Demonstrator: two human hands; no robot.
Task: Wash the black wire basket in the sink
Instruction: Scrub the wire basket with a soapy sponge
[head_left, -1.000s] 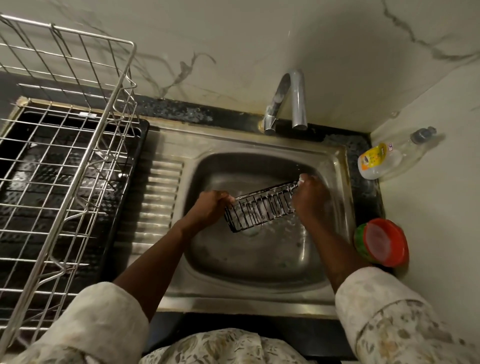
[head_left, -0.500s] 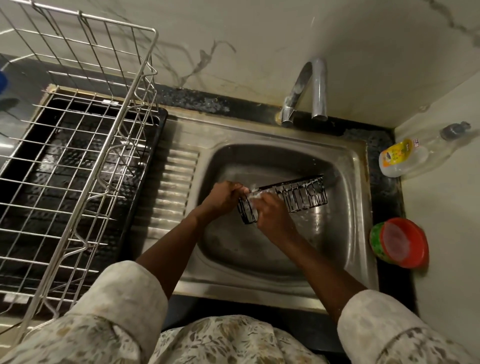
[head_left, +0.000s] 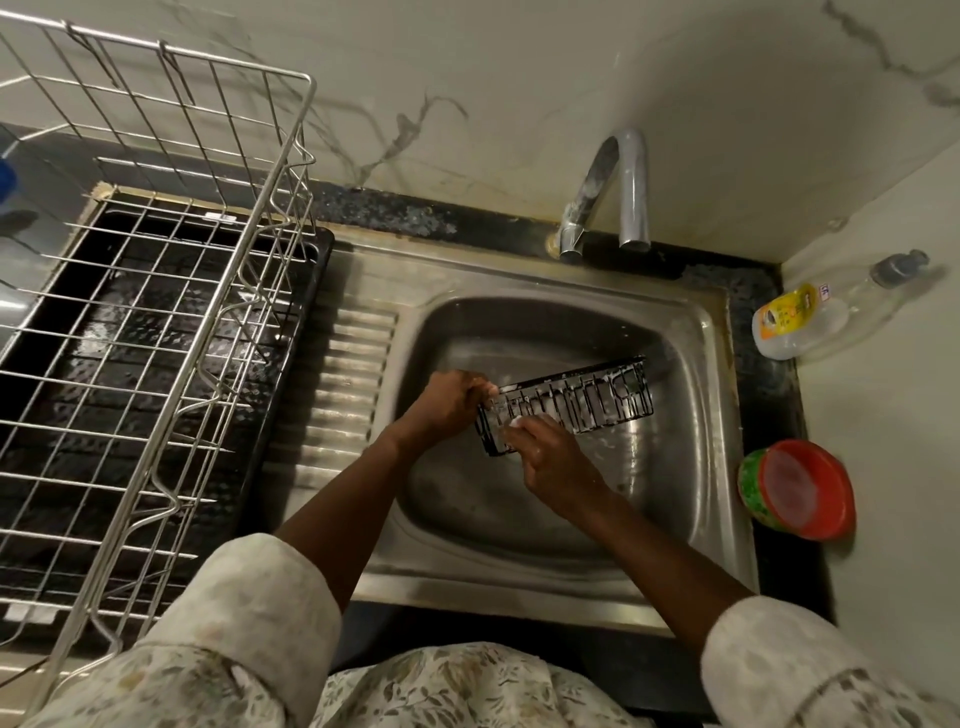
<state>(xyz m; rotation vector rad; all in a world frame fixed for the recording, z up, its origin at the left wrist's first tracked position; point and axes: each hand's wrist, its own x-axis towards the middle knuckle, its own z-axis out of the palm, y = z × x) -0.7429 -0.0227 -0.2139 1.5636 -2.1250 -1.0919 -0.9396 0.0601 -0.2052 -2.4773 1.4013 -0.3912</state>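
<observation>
Gripping the left end of the black wire basket (head_left: 587, 400), your left hand (head_left: 447, 400) has its fingers curled round the top wire and holds the basket up inside the sink (head_left: 691, 467), a little above centre of the frame. The basket lies lengthways, its right end tilted slightly higher towards the back wall of the bowl, and white suds cling to its wires. Your right hand (head_left: 550, 457) lies against the basket's near side, close to the left end and just beside your other hand. A small white bit shows at its fingertips. Whether those fingers pinch it or merely press on the wires, you cannot tell from this view.

The tap (head_left: 608, 192) stands behind the bowl at upper centre, its spout bent down over the back rim. Left of the bowl runs the ribbed drainboard (head_left: 353, 389), and beyond it, filling the left of the frame, a steel dish rack (head_left: 156, 312) sits over a black tray (head_left: 324, 260). On the dark counter at the right edge a clear bottle (head_left: 810, 317) with a yellow label lies on its side against the wall, and nearer you, well apart from it, rests a green tub with a red lid (head_left: 800, 488).
</observation>
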